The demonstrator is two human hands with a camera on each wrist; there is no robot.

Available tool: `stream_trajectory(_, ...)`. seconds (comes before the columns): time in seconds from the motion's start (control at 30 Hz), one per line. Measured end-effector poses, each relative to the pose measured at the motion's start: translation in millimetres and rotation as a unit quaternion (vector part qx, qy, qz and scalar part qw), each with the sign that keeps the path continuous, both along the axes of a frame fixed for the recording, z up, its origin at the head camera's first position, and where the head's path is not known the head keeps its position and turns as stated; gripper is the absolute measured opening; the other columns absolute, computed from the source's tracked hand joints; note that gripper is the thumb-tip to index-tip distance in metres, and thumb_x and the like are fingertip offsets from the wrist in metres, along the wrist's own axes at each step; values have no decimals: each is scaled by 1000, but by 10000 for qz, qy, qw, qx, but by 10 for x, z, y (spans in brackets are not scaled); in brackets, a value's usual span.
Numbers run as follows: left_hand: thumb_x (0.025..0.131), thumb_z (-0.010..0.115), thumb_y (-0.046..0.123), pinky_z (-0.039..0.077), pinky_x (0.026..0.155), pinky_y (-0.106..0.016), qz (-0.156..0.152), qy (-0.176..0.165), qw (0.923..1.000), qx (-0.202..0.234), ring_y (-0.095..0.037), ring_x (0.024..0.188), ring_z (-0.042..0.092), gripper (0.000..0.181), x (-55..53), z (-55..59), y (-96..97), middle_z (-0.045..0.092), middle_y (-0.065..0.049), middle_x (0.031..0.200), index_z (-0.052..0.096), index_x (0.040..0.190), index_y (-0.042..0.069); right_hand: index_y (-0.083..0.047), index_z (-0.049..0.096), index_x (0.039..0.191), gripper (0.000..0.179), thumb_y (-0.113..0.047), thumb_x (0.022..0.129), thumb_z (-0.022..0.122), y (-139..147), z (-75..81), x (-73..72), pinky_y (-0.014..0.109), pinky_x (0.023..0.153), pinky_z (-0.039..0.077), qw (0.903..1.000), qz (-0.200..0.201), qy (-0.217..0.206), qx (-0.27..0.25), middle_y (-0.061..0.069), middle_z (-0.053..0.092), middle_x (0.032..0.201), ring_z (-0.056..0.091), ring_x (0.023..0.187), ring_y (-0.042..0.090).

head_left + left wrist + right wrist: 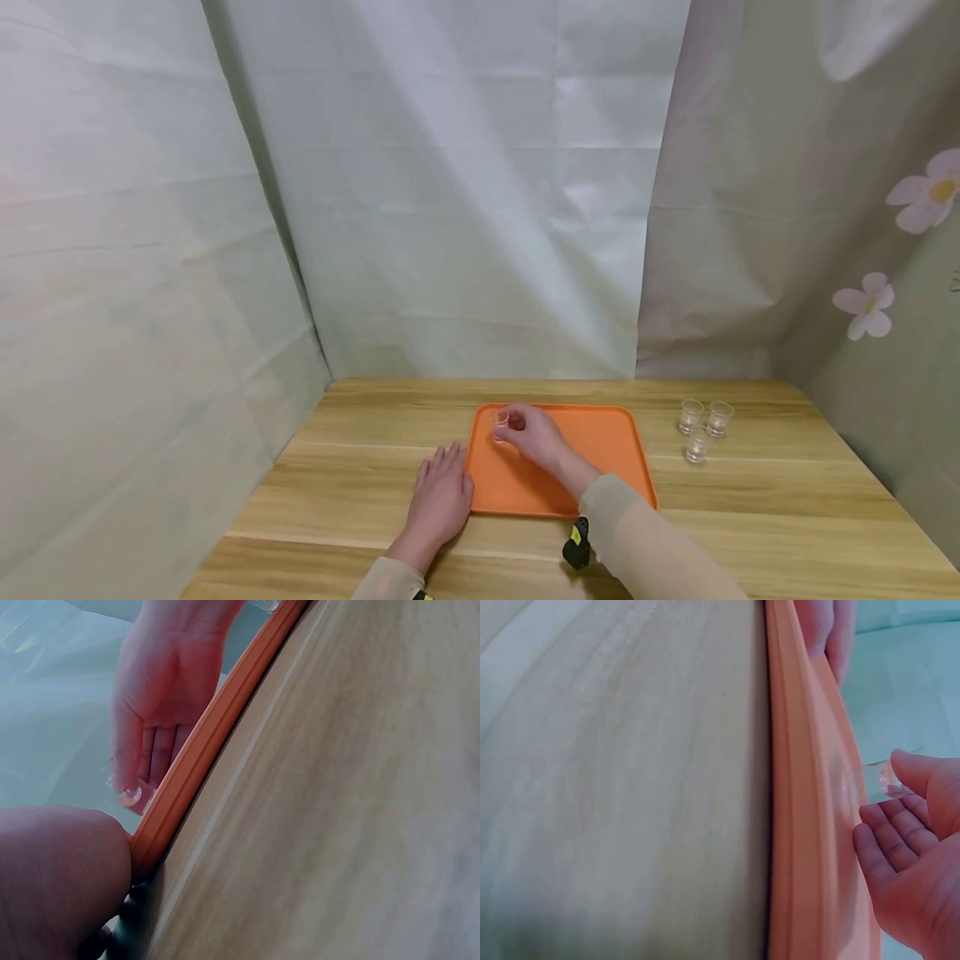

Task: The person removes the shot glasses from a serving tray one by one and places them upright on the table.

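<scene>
My right hand (529, 435) pinches a small clear shot glass (500, 429) between thumb and fingers over the far left corner of an orange tray (577, 442). The right wrist view shows the shot glass (889, 780) at the thumb tip, partly hidden by the hand. My left hand (441, 496) lies palm down with straight fingers at the tray's left edge, its thumb right at the rim. From the left wrist view, the tray's side (187, 765) runs beside the left hand (60, 877), with the right hand (169, 690) beyond it.
Three more clear shot glasses (697, 444) stand close together on the wooden table (772, 500), right of the tray. Pale curtains (480, 208) hang behind and along both sides of the table. A black and yellow device (577, 546) sits at the right wrist.
</scene>
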State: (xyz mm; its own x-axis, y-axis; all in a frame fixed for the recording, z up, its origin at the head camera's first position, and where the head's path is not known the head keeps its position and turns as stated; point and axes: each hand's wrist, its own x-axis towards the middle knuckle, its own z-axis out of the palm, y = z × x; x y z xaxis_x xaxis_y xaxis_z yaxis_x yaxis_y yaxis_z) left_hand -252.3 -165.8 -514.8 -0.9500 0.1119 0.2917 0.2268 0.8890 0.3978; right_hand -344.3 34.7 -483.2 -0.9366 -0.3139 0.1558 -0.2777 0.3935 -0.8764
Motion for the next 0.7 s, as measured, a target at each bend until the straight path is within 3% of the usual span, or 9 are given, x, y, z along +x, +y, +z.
stream_trajectory(0.4,110,58,12,27,128,-69,-10,-3,10000,70,-52,155,42,46,-6,15,-19,53,-28,162,60,152,-7,-6,77,126,23,-14,104,78,340,138,55,45,96,61,9995,-268,136,-114,1,76,110,73,103,19)
stream_trajectory(0.7,110,57,13,25,128,-70,-19,-81,9999,135,-52,156,40,47,-9,1,-28,52,-28,163,58,153,-7,-8,77,126,23,-17,105,78,673,195,145,41,91,61,9984,-537,143,40,-2,77,109,73,103,17)
